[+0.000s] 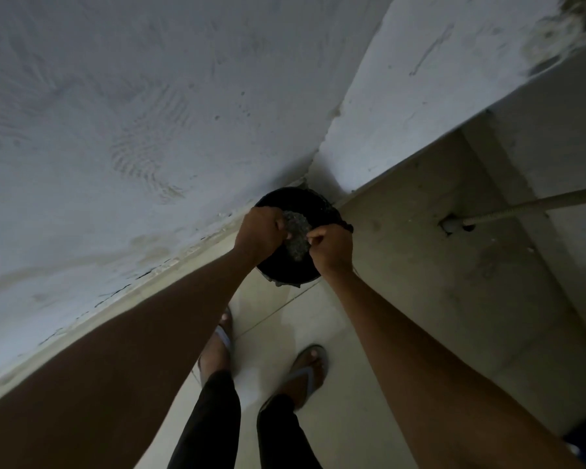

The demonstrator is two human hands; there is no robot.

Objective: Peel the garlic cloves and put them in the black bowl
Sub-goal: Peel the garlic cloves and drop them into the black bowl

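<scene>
A black round container (286, 276) stands on the floor in the corner where two walls meet. Above its opening both hands hold a grey speckled thing (296, 233); I cannot tell what it is. My left hand (259, 236) grips its left edge with curled fingers. My right hand (332, 250) pinches its right edge. The inside of the container is dark and mostly hidden by the hands. No garlic cloves can be made out.
A white plastered wall (115, 130) runs along the left and a pillar (403, 79) juts out behind the container. A flexible metal hose (528, 208) leaves a wall outlet on the right. My feet in flip-flops (305, 374) stand on the pale tiled floor.
</scene>
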